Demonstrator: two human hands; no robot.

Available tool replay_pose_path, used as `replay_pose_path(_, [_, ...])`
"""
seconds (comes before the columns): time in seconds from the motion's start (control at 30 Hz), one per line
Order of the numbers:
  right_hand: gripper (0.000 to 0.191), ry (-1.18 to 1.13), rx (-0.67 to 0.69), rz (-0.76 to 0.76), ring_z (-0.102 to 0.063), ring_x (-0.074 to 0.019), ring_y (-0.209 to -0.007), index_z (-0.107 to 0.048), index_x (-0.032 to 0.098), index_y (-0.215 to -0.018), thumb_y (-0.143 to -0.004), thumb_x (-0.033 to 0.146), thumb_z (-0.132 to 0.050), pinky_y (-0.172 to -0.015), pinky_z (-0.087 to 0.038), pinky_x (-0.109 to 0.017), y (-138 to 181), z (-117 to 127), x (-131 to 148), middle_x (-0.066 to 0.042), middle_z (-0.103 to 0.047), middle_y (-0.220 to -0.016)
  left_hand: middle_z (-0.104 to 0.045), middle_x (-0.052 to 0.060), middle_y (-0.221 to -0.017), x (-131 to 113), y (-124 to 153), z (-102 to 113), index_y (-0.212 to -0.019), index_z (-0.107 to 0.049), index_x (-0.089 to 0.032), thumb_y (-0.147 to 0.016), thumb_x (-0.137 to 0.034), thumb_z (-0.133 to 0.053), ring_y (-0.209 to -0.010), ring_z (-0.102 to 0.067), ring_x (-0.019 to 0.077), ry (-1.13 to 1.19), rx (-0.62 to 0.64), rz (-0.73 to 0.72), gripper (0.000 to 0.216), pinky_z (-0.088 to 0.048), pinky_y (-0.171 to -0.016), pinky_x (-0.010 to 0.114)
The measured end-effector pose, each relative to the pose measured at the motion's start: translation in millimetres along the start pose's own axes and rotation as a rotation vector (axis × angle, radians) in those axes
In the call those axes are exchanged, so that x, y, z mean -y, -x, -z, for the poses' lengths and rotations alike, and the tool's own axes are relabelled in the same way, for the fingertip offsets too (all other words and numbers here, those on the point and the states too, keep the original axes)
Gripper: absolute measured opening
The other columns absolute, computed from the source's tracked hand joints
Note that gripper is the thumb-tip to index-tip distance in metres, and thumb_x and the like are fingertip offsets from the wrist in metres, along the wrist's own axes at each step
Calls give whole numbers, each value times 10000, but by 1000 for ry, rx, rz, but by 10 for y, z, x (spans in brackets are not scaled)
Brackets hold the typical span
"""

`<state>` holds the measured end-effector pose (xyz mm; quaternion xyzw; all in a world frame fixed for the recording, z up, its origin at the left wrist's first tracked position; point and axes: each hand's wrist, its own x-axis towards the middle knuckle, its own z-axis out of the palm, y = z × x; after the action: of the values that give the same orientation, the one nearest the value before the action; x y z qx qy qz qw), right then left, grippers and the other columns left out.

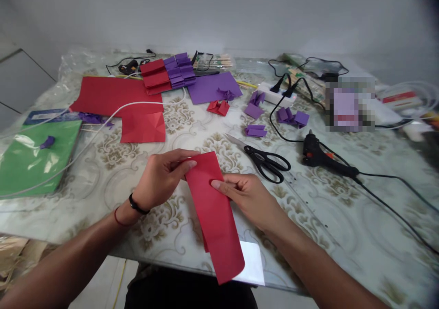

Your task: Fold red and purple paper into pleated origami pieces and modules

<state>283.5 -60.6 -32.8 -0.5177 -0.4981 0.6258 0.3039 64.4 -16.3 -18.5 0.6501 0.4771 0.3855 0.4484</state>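
Observation:
A long strip of red paper (214, 213), folded over lengthwise, slants toward me above the table's front edge. My left hand (164, 176) pinches its upper left corner, thumb on top and fingers behind. On the right edge, a little lower, my right hand (243, 192) grips the same paper with its thumb on the front face. Both sets of fingertips are partly hidden behind the sheet. Just beyond my right hand lie black-handled scissors (265, 160), their blades pointing up and left. Folded red paper (218, 108) and folded purple paper (255, 130) rest farther back.
A black glue gun (325, 158) lies on the right, its cord trailing to the edge. Behind it is a white power strip (277, 94) with plugs. Large red paper (116, 94), a purple sheet (212, 87) and a green pack (41, 158) lie left and back. A white cable (113, 117) crosses the left side.

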Motion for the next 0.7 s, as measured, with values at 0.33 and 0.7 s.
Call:
replay_pose_path(0.33, [522,81,30,6,-474,-136,-628,-681,184,-757,-872,693,-659,-590,-369,-277,-71,61,-35,5,-591,-703,-772,39,-836,112,-106,85,-1158,-779,-156,-880,-382,-754,-689,-691,150,97,74,85,358,-575,-615,227])
replay_pose_path(0.7, [578,237,109,-51,-356,-114,-563,-524,210,-639,-847,734,-654,-521,-263,-270,-59,133,-16,52,-411,-606,-701,-14,-704,143,-210,189,-836,-735,-157,-816,-299,-788,-642,-637,126,33,300,81,153,-472,-586,208])
